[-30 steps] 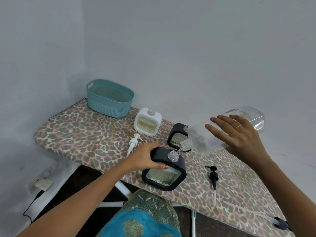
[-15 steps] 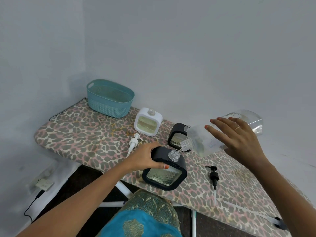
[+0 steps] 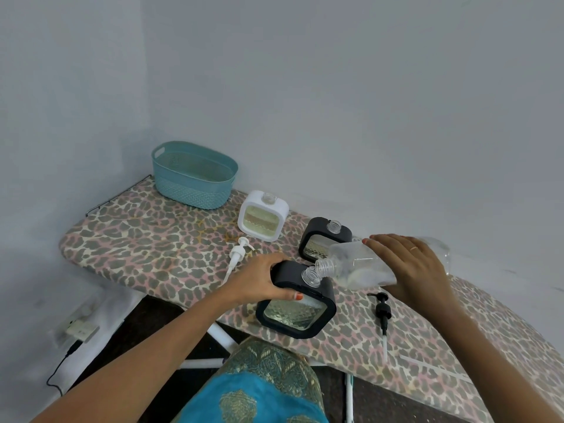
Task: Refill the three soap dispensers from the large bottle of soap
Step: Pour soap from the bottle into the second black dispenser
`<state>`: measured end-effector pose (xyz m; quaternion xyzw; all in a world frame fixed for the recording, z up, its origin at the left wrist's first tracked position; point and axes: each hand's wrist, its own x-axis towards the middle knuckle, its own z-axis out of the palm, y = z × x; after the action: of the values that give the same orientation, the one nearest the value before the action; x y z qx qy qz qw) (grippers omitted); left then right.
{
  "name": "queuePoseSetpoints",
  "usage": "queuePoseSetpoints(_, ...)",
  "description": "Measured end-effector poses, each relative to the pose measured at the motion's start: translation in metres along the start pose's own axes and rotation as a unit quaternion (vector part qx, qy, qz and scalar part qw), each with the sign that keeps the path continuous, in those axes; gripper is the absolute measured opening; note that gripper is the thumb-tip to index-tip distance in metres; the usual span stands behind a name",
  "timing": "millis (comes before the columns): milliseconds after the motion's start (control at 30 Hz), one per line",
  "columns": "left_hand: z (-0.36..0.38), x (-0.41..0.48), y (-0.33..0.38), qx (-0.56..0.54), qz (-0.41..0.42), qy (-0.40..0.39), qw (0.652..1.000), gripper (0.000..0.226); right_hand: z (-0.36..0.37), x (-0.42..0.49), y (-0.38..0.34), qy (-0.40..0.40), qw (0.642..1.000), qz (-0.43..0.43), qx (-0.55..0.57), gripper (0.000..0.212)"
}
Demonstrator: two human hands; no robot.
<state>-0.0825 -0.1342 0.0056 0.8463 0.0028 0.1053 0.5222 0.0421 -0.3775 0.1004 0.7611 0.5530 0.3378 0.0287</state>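
A black square soap dispenser stands at the near edge of the ironing board, tilted a little. My left hand grips its upper left corner. My right hand holds the large clear bottle almost on its side, with its threaded mouth against the dispenser's open neck. A second black dispenser stands behind, partly hidden by the bottle. A white dispenser stands further left, its neck open.
A teal basket sits at the board's far left end. A white pump lies left of my left hand, and a black pump lies right of the near dispenser. A wall runs close behind the board.
My right hand has lowered the bottle's rear end, so the bottle lies flatter and lower. The mouth stays at the dispenser's neck. My left hand has kept its grip.
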Motion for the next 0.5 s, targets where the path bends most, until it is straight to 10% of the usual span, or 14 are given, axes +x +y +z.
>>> queuePoseSetpoints(500, 0.035, 0.043, 0.039, -0.085, 0.022, -0.017, 0.996, 0.045, 0.004, -0.053, 0.017, 0.040, 0.944, 0.275, 0.177, 0.075)
